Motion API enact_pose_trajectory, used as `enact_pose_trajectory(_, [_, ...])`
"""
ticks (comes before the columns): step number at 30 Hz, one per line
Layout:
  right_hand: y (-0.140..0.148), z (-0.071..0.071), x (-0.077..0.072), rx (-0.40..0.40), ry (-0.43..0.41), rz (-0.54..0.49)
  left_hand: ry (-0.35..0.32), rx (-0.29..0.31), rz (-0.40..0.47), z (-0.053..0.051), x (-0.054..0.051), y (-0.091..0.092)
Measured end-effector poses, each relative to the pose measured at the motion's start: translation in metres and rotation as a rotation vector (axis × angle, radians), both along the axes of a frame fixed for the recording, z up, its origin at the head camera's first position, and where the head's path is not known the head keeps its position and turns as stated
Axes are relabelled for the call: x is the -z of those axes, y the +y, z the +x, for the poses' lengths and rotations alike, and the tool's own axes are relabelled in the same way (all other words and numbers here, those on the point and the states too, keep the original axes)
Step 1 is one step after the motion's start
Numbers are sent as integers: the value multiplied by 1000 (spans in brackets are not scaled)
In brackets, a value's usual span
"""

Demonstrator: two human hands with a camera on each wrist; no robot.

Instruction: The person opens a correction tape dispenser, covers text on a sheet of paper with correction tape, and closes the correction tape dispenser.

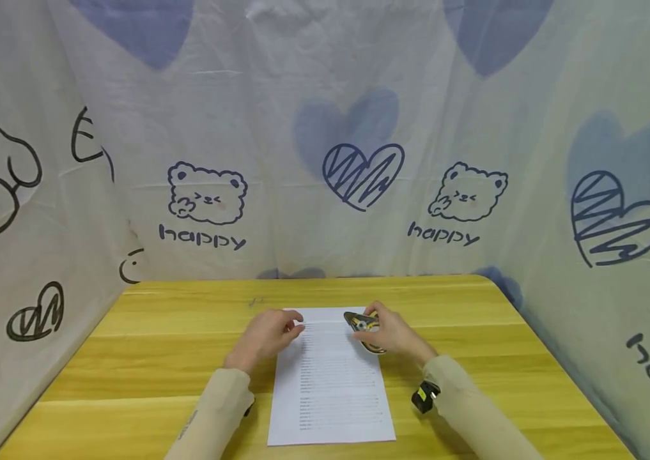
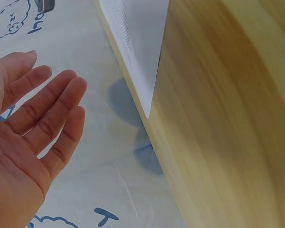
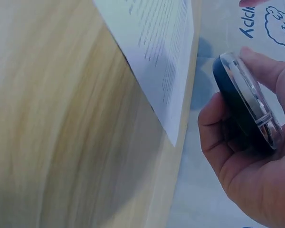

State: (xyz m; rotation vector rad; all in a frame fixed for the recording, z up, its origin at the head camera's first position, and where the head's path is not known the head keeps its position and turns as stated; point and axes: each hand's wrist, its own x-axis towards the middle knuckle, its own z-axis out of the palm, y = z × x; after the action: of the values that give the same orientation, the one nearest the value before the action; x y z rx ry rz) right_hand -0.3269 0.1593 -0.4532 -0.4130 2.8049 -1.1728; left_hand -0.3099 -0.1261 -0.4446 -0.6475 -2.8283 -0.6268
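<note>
A printed sheet of paper (image 1: pixel 339 383) lies on the table. Above its upper right part, the right hand (image 1: pixel 390 332) grips a correction tape dispenser (image 1: pixel 366 329) with a dark edge and a see-through side. In the right wrist view that dispenser (image 3: pixel 247 102) sits between the thumb and curled fingers of the right hand (image 3: pixel 261 180). The left hand (image 1: pixel 267 335) hovers by the sheet's upper left edge. Seen in the left wrist view, the left hand (image 2: pixel 28 128) has relaxed, slightly bent fingers and holds nothing.
The yellow wood-grain table (image 1: pixel 175 338) extends on both sides of the sheet. A pale cloth (image 1: pixel 278 128) with hearts and bears hangs behind the table and at both sides. A black device (image 1: pixel 425 396) is strapped at the right wrist.
</note>
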Motion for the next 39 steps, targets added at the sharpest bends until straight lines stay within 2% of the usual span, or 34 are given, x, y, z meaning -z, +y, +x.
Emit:
enact_pose_trajectory(8, [-10,2,-6,-56,13,-55,34,12,21,-2,2,4])
enact_pose_trajectory(15, [-22,2,-8,-115,16,-102,57,47,61,0,-1,10])
enact_pose_trajectory(19, [-26,3,-8,-179,-49,-169,42,61,71,2,-2,14])
enact_pose_trajectory(23, [-27,4,-8,-227,-99,-190,33,74,82,3,-1,17])
enact_pose_trajectory(29, [-32,4,-7,-252,-102,-213,-30,117,154,2,-1,19])
enact_pose_trajectory(34, [-37,6,-9,-197,-99,-298,-109,173,241,-1,-3,21])
enact_pose_trajectory(39, [-40,6,-8,-144,-112,-434,-220,185,382,-1,-7,25])
